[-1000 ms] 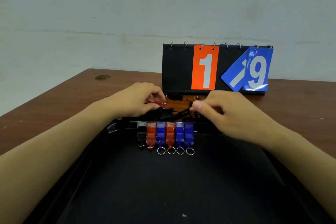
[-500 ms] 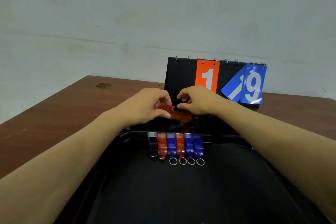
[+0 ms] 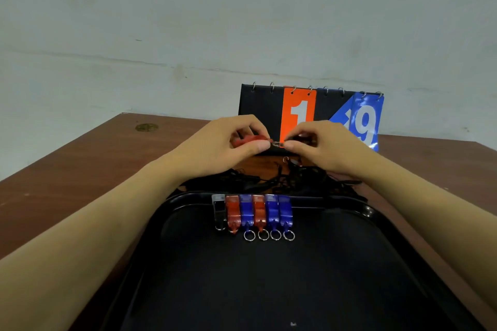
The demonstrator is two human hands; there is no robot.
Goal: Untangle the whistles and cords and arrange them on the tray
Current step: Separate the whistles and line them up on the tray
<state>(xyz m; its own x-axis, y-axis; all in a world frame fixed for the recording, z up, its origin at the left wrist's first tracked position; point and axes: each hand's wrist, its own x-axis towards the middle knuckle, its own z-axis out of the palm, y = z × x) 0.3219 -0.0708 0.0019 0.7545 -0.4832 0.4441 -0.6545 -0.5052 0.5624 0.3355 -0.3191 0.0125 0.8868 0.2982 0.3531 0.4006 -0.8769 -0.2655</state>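
Observation:
My left hand (image 3: 228, 146) holds a red whistle (image 3: 248, 140) above the table, beyond the tray. My right hand (image 3: 321, 146) pinches the small metal clip (image 3: 277, 144) at the whistle's end, fingertips nearly meeting my left thumb. A black cord hangs from it down into a tangled heap of black cords (image 3: 282, 180) behind the tray. On the black tray (image 3: 349, 263), along its far rim, lies a row of several whistles (image 3: 254, 213): one black, two red, three blue, most with key rings toward me.
A flip scoreboard (image 3: 269, 115) showing an orange 1 and a blue 9 stands behind my hands on the brown wooden table (image 3: 80, 166). A pale wall rises behind the table's far edge.
Both hands have risen from the cord heap, with the red whistle in my left. My right hand now pinches the clip at its end. The camera tilted up.

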